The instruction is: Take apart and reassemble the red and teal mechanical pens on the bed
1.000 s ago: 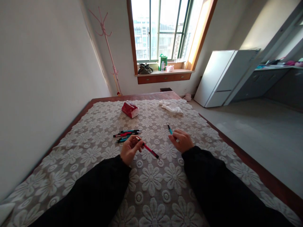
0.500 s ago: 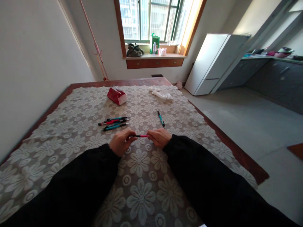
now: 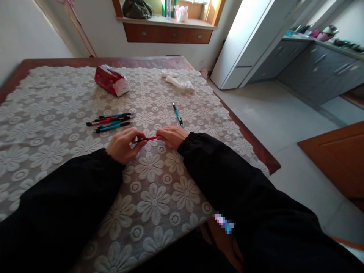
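Both my hands grip one red pen (image 3: 148, 138) just above the lace tablecloth (image 3: 159, 197). My left hand (image 3: 122, 145) pinches its dark left end and my right hand (image 3: 170, 135) closes on its right end, so only the short red middle shows. Behind my left hand lies a cluster of several red and teal pens (image 3: 110, 122). A single teal pen (image 3: 178, 114) rests on the cloth just beyond my right hand.
A red tissue pack (image 3: 111, 80) and a crumpled white tissue (image 3: 179, 81) lie at the far end of the table. The table's right edge (image 3: 256, 149) drops to a tiled floor. A white fridge (image 3: 244, 45) and grey cabinets (image 3: 313, 64) stand beyond.
My right hand left the single teal pen and joined my left hand on the red pen. The view has tilted down and the hands have come closer to me.
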